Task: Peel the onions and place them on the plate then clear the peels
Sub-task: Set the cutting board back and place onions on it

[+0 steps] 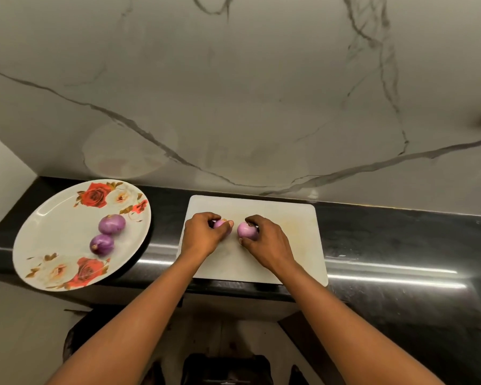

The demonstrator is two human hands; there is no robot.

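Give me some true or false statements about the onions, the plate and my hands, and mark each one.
1. The upper plate onion and the lower plate onion both lie on the plate. True.
2. The left hand holds nothing. False: it grips the left onion.
3. The right hand grips the right onion over the cutting board. True.
4. The cutting board lies left of the plate. False: it lies to the plate's right.

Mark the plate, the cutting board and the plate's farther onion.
plate (53,226): head view, bare white middle.
cutting board (295,245): head view, bare right part.
farther onion (112,224): head view, purple middle.
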